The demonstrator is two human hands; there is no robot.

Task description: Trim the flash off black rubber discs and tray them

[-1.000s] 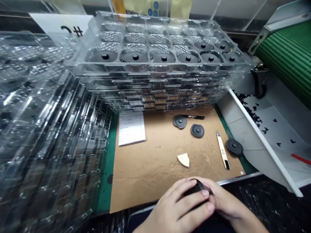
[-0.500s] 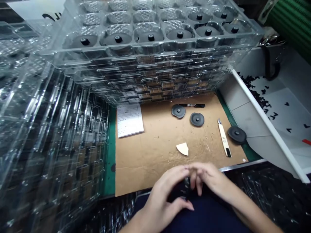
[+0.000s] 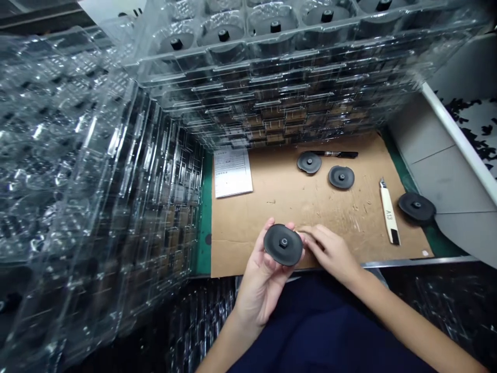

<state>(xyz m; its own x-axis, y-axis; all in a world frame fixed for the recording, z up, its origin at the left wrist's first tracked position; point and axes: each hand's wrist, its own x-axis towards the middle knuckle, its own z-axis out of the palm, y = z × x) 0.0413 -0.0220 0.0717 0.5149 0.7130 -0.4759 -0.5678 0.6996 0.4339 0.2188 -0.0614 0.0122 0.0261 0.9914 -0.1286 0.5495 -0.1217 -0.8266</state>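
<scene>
My left hand (image 3: 261, 282) is closed on a black round disc (image 3: 283, 244) with a small hub in its middle, held face up over the near edge of the brown cardboard mat (image 3: 267, 204). My right hand (image 3: 334, 254) lies just right of it, fingers stretched out toward the disc's rim, low over the mat, with nothing visible in them. Three more black discs lie on the mat: one (image 3: 309, 162) and another (image 3: 341, 176) at the back, a third (image 3: 417, 206) at the right edge.
A tall stack of clear plastic trays (image 3: 295, 88) stands behind the mat, its top tray holding discs. More clear trays (image 3: 85, 176) are piled on the left. A black pen (image 3: 336, 154), a white utility knife (image 3: 389, 217), a paper slip (image 3: 232, 172) and a white bin wall (image 3: 446, 166) lie nearby.
The hands have come apart and risen from my lap. The left now shows the disc face up. The view has shifted left, and the cream wedge on the mat is hidden.
</scene>
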